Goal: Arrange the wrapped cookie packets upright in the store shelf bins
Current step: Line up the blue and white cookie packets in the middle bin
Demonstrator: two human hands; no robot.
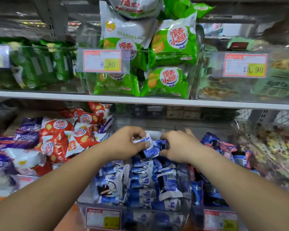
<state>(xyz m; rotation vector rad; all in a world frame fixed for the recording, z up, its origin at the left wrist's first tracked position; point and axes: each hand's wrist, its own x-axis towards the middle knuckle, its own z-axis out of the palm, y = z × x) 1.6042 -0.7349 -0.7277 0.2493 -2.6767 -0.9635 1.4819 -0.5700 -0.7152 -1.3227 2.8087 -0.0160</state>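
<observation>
Left hand [126, 144], right hand [179, 147] pinch packets [151, 146] — blue-white, crinkled.

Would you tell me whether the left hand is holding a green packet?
No, the left hand grips a blue-and-white packet, not a green one.

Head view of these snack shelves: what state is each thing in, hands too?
Left hand: pinching a white-blue packet, lifted above the rows.
Right hand: fingers curled round a dark-blue packet beside it.
Blue packets: packed in the centre bin, mostly standing upright.
Red packets: loose, jumbled heap at the left.
Green packets: piled above the rim of the upper bin.
</observation>
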